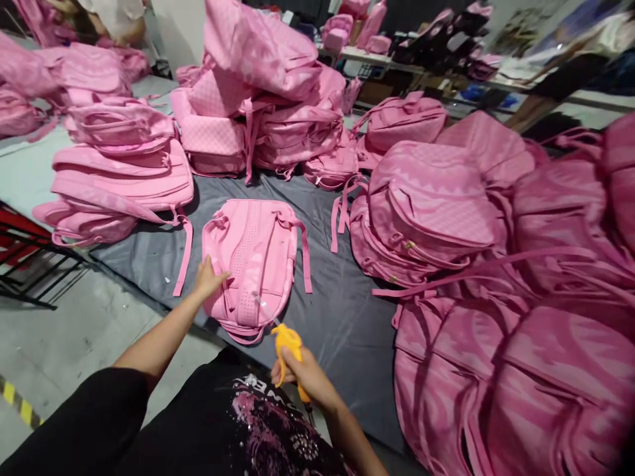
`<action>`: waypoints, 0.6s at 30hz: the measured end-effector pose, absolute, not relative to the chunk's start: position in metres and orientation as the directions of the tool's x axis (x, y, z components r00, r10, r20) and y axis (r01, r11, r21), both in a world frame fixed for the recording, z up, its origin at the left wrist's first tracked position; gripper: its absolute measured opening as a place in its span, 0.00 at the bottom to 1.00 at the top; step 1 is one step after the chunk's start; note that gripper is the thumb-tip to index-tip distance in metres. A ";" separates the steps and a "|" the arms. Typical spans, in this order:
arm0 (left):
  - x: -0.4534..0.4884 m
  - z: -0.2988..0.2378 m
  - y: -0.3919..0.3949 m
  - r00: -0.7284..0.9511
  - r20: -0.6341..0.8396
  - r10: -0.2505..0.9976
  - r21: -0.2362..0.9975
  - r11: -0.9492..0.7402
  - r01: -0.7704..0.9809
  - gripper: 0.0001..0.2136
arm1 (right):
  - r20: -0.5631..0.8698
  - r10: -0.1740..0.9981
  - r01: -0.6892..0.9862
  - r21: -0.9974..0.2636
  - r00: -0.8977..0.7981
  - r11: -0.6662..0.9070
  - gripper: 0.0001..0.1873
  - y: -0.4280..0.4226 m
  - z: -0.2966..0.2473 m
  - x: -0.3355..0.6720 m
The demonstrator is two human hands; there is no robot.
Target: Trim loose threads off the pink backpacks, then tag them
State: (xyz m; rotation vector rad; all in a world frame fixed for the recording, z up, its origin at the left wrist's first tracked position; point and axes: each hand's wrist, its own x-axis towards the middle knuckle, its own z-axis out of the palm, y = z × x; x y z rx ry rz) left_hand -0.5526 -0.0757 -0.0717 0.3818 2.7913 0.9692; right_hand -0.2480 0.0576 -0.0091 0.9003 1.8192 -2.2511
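Note:
A pink backpack (270, 258) lies on the dark cloth of the table with its strap side up. My left hand (209, 281) rests on its left edge, fingers spread over the side and strap. In my right hand (302, 370) is a yellow air blow gun (288, 340), gripped by its handle. The gun's thin nozzle points up and left at the lower part of the backpack. A loose strap (305, 258) trails off the backpack's right side onto the cloth.
Stacked pink backpacks (124, 172) stand at the left, with a taller pile (268, 99) behind. Many more backpacks (431, 205) crowd the right side. A black metal rack (40, 264) is by the table's left edge. Other people (119, 23) are in the background.

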 end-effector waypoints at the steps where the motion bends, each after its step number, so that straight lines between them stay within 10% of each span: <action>1: -0.550 -0.078 -0.067 -0.946 -0.031 0.323 0.566 0.785 0.249 0.44 | -0.515 0.354 0.383 -0.842 -0.781 -0.379 0.30 0.065 -0.005 -0.244; 8: -0.545 -0.117 -0.045 -0.781 0.102 0.616 0.393 0.696 0.601 0.39 | -0.612 0.658 0.068 -0.753 -0.438 -0.655 0.35 0.068 -0.044 -0.196; 14: -0.580 -0.092 -0.028 -0.668 0.084 0.740 0.382 0.595 0.707 0.38 | -0.490 0.722 0.231 -0.871 -0.488 -0.434 0.39 0.059 -0.042 -0.223; 18: -0.583 -0.060 -0.025 -0.827 0.023 0.562 0.453 0.731 0.510 0.26 | -0.238 0.759 0.250 -0.963 -0.606 -0.102 0.36 0.078 -0.004 -0.271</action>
